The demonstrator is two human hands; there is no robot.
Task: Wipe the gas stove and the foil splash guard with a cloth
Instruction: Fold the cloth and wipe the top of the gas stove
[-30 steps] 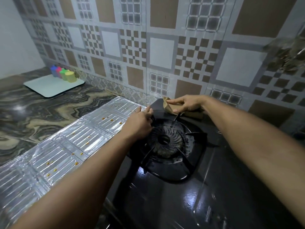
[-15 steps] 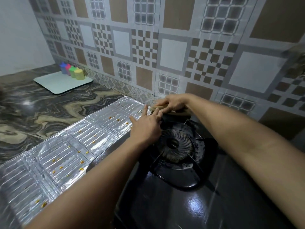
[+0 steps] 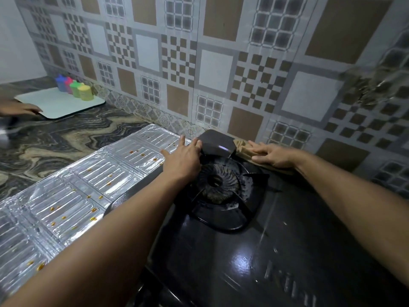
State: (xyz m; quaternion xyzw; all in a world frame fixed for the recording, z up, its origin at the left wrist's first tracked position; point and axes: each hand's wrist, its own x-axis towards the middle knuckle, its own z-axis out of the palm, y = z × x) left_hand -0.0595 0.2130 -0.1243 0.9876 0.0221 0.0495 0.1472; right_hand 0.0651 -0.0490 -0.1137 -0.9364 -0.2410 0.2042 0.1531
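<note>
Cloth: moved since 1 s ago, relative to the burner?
Yes. The cloth, under the right hand, slid right along the stove's back edge: it was behind the burner, now it is right of it.

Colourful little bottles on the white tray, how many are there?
4, in a row at the tray's back edge by the wall: blue bottle farthest, then pink bottle, green bottle, yellow bottle nearest. More could hide behind them.

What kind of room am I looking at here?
Most likely a home kitchen: a black gas stove with its burner sits on a marbled countertop, a spattered foil splash guard lies beside it, and patterned tiles cover the wall.
</note>
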